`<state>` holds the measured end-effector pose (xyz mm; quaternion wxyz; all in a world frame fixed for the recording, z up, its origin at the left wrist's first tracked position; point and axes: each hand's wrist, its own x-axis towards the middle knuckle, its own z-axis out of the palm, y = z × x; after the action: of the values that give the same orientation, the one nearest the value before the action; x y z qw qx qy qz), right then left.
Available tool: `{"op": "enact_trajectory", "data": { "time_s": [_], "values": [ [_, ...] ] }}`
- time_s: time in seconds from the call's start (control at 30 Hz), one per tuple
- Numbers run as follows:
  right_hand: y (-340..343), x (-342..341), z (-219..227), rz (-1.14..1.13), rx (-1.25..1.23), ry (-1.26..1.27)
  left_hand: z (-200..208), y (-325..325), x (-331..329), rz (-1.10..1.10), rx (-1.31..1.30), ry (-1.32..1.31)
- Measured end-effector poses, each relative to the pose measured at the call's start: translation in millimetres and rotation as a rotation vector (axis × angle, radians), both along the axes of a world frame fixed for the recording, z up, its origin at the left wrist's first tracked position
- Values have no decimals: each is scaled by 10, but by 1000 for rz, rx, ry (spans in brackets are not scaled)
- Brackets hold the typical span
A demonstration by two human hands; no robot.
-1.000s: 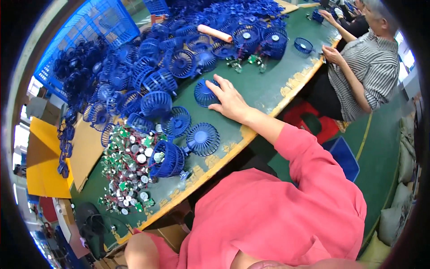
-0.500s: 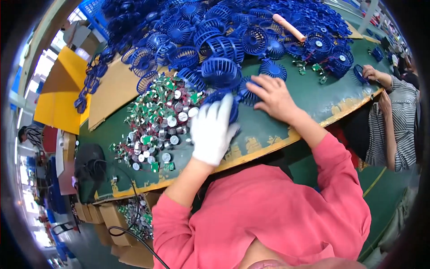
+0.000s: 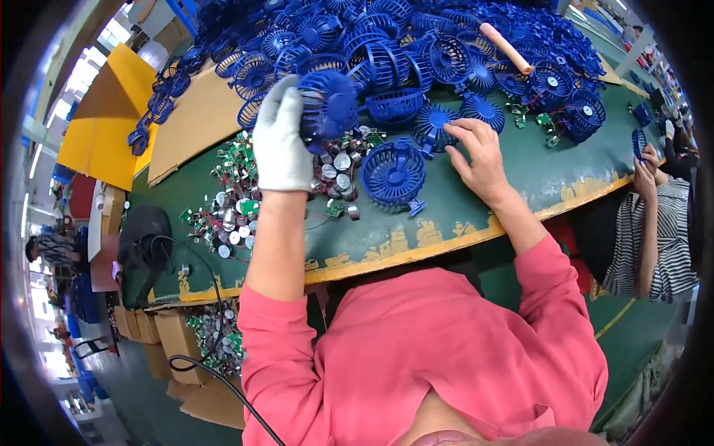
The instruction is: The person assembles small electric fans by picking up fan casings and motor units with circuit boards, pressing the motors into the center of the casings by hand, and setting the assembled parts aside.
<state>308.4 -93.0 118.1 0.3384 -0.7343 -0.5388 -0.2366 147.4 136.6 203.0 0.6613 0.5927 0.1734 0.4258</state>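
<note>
My left hand (image 3: 284, 145), in a white glove, is raised over the left part of the table with its fingers round a blue plastic fan cage (image 3: 329, 108). My bare right hand (image 3: 480, 160) has its fingers apart, the fingertips at the edge of a flat round blue fan grille (image 3: 434, 125). Between the hands, another blue fan cage (image 3: 393, 175) lies on the green table with a small tab toward me. Small motors with green circuit boards and wires (image 3: 238, 201) lie heaped under and beside my left hand.
A large pile of blue fan cages (image 3: 372, 56) covers the far side, with a pinkish stick (image 3: 506, 48) on it. Cardboard (image 3: 197, 123) and a yellow box (image 3: 104, 123) stand left. A black cable (image 3: 216, 297) hangs near my left arm. A co-worker's hands (image 3: 647, 167) hold a blue part.
My left hand has moved up and left, lifting a fan cage. My right hand has shifted slightly right and down. A fan cage now shows uncovered between them.
</note>
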Motion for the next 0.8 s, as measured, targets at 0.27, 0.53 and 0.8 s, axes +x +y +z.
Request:
{"op": "enact_trajectory", "data": {
  "time_s": [0.27,0.53,0.8],
  "values": [
    [58,-562,173,251,-64,-113,355,245,-77,196,720,302],
    [87,-261,365,170,-87,-99,610,492,232,260,916,515],
    [239,-6,504,53,147,165,767,530,774,106,752,268]
  ]
}}
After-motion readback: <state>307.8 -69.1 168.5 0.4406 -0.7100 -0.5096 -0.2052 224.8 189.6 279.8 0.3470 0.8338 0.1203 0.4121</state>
